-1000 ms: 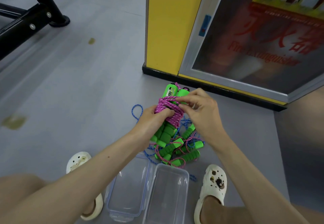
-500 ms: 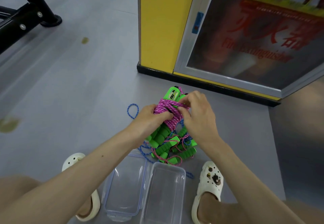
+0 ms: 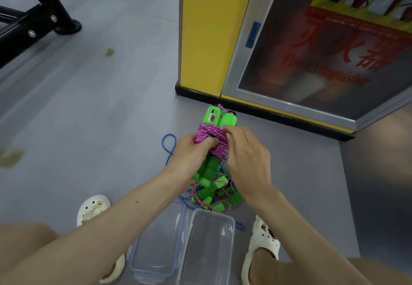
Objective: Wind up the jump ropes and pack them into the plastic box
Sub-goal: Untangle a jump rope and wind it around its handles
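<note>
Left hand point(image 3: 191, 150) grips the pair of green handles point(image 3: 217, 117) around the middle, fingers curled under and thumb pressed onto the pink rope point(image 3: 210, 136) wound round them. Right hand point(image 3: 245, 157) sits on the right side of the coil with fingers bent onto it. It looks like it's pinching the rope end, but blur hides the exact grip.

Bundle is held off the floor, between the hands. Long axis runs near-far: counter ends point far, foam grips point near, tilted slightly left. Winding looks close to done; the end probably needs tucking.

Key relation: the box point(image 3: 209, 246) lies near of the bundle, between the feet. Its long side runs near-far too, so the bundle can drop in without turning. Left hand carries the load, so it's the one to bring it back.

Box has nothing in it. What I take for the lid point(image 3: 156, 246) lies just left of it, touching or nearly so, also bare.

Pile point(image 3: 217, 195) of more green-handled ropes, tangled pink and blue rope point(image 3: 168, 145), sits on the floor just far of the box, not yet wound.
</note>
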